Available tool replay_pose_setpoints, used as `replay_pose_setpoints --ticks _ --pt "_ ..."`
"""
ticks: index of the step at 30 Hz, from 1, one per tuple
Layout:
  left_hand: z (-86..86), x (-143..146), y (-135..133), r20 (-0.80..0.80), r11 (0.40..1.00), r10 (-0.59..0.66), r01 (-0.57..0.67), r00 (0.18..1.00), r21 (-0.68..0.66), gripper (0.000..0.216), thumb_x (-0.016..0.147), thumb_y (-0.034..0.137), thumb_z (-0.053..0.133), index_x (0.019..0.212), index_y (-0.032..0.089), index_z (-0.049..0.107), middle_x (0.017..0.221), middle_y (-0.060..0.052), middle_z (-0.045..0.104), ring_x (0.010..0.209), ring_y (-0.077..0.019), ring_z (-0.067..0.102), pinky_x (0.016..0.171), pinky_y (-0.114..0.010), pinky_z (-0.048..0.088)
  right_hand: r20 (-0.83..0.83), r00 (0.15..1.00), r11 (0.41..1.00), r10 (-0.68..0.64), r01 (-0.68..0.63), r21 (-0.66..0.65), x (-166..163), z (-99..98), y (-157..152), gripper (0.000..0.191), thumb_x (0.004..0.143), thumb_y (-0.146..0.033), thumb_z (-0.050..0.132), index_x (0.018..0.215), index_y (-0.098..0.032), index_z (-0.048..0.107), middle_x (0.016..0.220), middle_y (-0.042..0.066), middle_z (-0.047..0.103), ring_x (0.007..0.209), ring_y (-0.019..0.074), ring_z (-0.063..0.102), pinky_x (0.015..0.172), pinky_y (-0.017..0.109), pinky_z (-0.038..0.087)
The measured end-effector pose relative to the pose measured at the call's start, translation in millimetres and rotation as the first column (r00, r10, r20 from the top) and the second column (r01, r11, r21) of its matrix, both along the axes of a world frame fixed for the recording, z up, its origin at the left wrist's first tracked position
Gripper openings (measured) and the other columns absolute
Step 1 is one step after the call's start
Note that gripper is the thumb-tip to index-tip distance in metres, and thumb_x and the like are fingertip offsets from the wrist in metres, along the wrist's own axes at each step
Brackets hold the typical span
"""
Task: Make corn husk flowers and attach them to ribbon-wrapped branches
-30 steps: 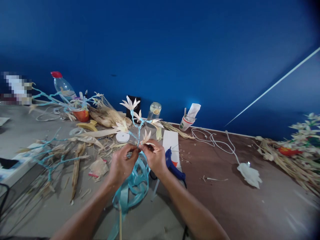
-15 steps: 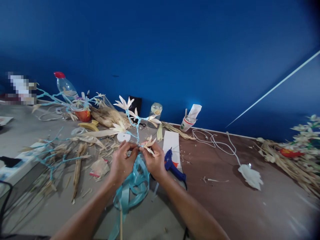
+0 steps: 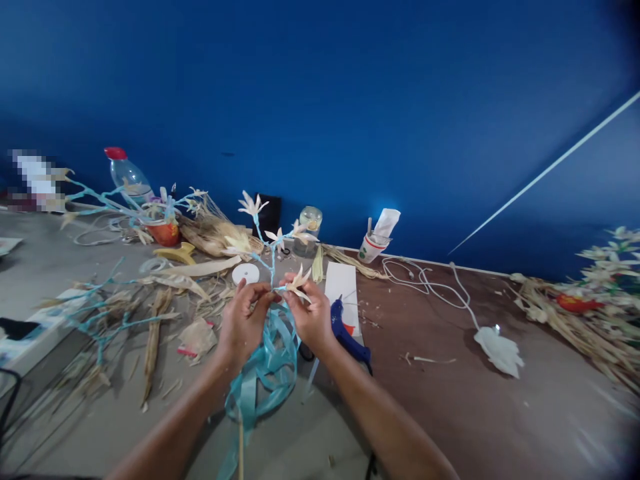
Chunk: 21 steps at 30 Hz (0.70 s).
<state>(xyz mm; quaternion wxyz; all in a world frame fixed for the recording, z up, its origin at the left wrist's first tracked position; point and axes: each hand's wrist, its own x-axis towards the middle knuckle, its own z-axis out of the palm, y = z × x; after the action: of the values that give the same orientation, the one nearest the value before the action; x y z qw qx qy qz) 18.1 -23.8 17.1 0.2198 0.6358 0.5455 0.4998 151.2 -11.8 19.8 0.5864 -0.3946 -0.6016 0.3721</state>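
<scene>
At a cluttered desk (image 3: 425, 313), a person is pinching the foot of a branching blue stem (image 3: 273, 260) in the left hand (image 3: 245, 317), thumb and fingertips pressing together in a close grip, while the right hand (image 3: 311, 317) is pinching a pale flower (image 3: 299, 283) on a short blue stalk just beside it. The stem is standing upright above the meeting fingertips, its upper arms carrying pale blooms (image 3: 253, 204). Taking the hands as the clock's centre, a tangle of blue ribbon (image 3: 273, 373) is trailing at 6 o'clock, and a blue glue gun (image 3: 349, 337) is lying at 4, overlapping a white sheet (image 3: 341, 280). A clear jar (image 3: 309, 233) is standing at 1 o'clock and a tilted paper cup (image 3: 371, 249) is showing at 2. At 10, a white disc (image 3: 245, 273) is lying close by, with a red pot (image 3: 164, 234) and a red-capped bottle (image 3: 129, 177) sitting farther off.
</scene>
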Motion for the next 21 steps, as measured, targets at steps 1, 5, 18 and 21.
replay_pose_setpoints --ticks 1,5,18,21 --pt "-0.9 0 0 0.038 1.0 -0.012 0.012 0.999 -0.021 0.018 0.084 0.031 0.049 0.084 0.018 0.061 0.075 -0.001 0.07 0.072 -0.0152 0.065 0.105 -0.043 0.03 -0.012 1.0 1.0 -0.001 0.001 -0.021 1 1.2 1 0.022 0.075 -0.025 0.06 0.097 -0.021 0.064 0.094 0.005 0.065 0.083 0.0174 0.059 0.077 0.03 0.047" --pt "-5.3 2 1 0.246 0.994 -0.041 0.064 0.968 -0.085 0.053 0.081 0.033 0.054 0.129 0.016 0.038 0.078 -0.004 0.071 0.079 -0.0188 0.067 0.082 -0.036 0.048 -0.134 0.985 0.977 0.108 -0.13 -0.17 2 2.1 7 0.026 0.067 -0.032 0.069 0.09 -0.021 0.068 0.087 0.004 0.064 0.079 0.018 0.059 0.073 0.03 0.048" --pt "-2.4 2 1 0.217 0.983 -0.158 0.173 0.963 -0.054 0.071 0.081 0.032 0.052 0.143 0.014 0.023 0.091 -0.008 0.069 0.1 -0.0218 0.061 0.089 -0.035 0.046 -0.438 0.851 0.826 0.29 -0.454 -0.334 1 3.5 13 0.029 0.053 -0.042 0.078 0.063 -0.02 0.064 0.064 0.0 0.064 0.058 0.0136 0.055 0.06 0.027 0.046" --pt "-0.4 2 -1 0.23 0.973 -0.205 0.222 0.952 -0.055 0.069 0.084 0.031 0.048 0.144 0.014 0.02 0.086 -0.006 0.069 0.083 -0.0174 0.064 0.081 -0.031 0.05 -0.483 0.833 0.828 0.271 -0.457 -0.324 -1 0.9 15 0.028 0.051 -0.038 0.079 0.06 -0.019 0.061 0.059 -0.003 0.06 0.055 0.0107 0.052 0.059 0.025 0.044"
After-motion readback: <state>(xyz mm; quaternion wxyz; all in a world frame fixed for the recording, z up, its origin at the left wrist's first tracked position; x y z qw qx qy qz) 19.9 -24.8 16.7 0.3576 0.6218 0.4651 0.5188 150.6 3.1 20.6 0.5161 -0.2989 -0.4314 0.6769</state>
